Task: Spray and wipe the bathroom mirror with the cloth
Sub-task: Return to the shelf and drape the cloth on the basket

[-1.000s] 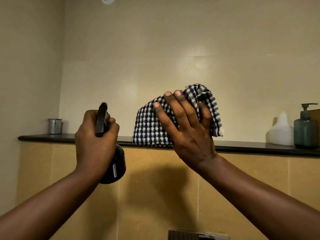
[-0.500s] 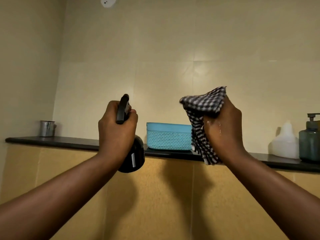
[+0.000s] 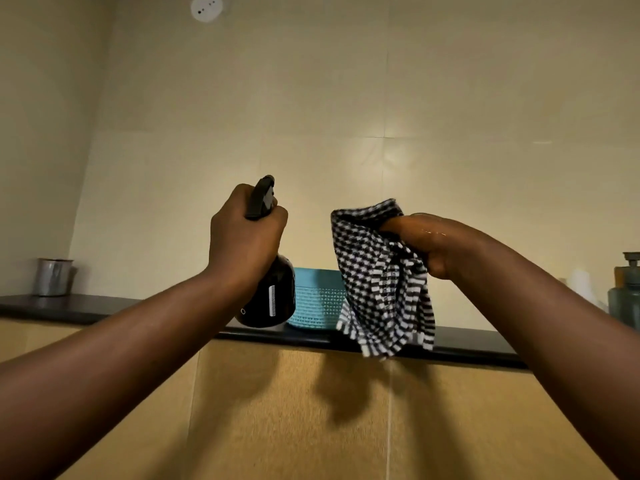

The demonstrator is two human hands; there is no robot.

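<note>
the wall (image 3: pixel 346 98) of pale glossy tiles fills most of the view, with rougher tan tiles below a long dark shelf (image 3: pixel 69 306) that runs across it. no mirror can be told apart from the tiles. both bare forearms reach up in front of the shelf. the cloth (image 3: pixel 377 282), black and white checked, hangs bunched from the right hand (image 3: pixel 436 244), which grips its upper edge with curled fingers; its lower corner drops in front of the shelf's front edge. the left hand (image 3: pixel 246 237) is wrapped tight round the neck of a dark spray bottle (image 3: pixel 273 296), held upright with its nozzle head sticking out above the knuckles. behind and between the bottle and the cloth a teal basket (image 3: pixel 315 299) stands on the shelf. at the far right edge sits a grey-green pump bottle (image 3: pixel 627 296), with a blurred white container (image 3: pixel 581 282) just beside it. a small metal cup (image 3: pixel 53 277) stands at the shelf's left end. a white round fitting (image 3: pixel 206 6) sits high on the wall.
</note>
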